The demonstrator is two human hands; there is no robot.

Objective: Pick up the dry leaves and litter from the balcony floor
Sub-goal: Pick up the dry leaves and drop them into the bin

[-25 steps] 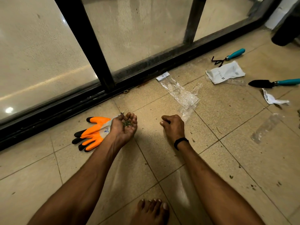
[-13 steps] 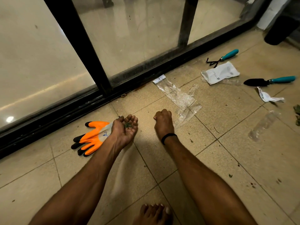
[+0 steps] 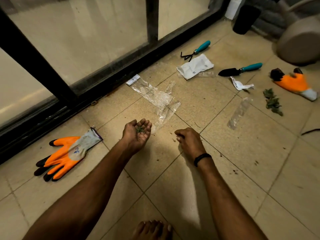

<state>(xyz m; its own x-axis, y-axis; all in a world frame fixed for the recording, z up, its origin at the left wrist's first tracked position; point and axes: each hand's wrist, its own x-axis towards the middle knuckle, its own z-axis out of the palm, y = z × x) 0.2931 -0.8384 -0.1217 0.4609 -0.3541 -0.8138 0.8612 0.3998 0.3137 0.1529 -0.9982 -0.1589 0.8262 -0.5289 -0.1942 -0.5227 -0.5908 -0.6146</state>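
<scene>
Green leaf bits lie in the cupped palm of the left hand, which is turned upward just above the balcony floor, its fingers loosely bent and not closed over them. At its 3 o'clock the right hand hangs knuckles up, fingers curled together with the tips down at the tile; whether they pinch a scrap I cannot tell. A larger leaf clump lies on the floor at 2 o'clock from the hands, just beside an orange glove. A clear wrapper lies at 12 o'clock, a plastic strip at 2 o'clock, and a torn white scrap beyond it, near a trowel. Dark crumbs dot the tiles at 4 o'clock. A second orange glove lies at 9 o'clock.
</scene>
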